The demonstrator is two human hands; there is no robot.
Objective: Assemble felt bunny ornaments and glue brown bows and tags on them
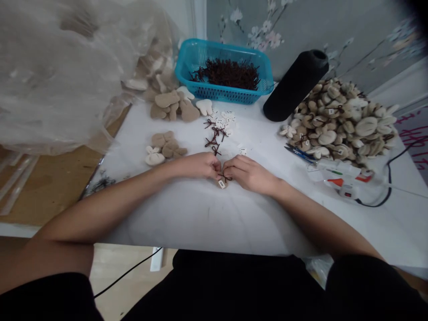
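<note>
At the middle of the table, my left hand [209, 166] and my right hand [245, 173] are closed with pinched fingertips around a small beige plush piece [226, 182]. A dark brown cord bow [226, 177] lies across it, between the fingertips of both hands. Below the bow hangs a white label [221, 183] with dark print. Most of the plush piece is hidden by my fingers. Just beyond my hands lie several loose brown bows [211, 141] and a scatter of small white labels [224, 119]. Left of them rest a few beige and white plush pieces [163, 145].
A blue basket [224, 94] of brown bows stands at the back, beside a tilted black thread cone [294, 87]. A big heap of plush pieces [341, 120] fills the right. Blue-handled snips [299, 153] and a corded white device [348, 191] lie nearby. More plush pieces [174, 104] sit back left.
</note>
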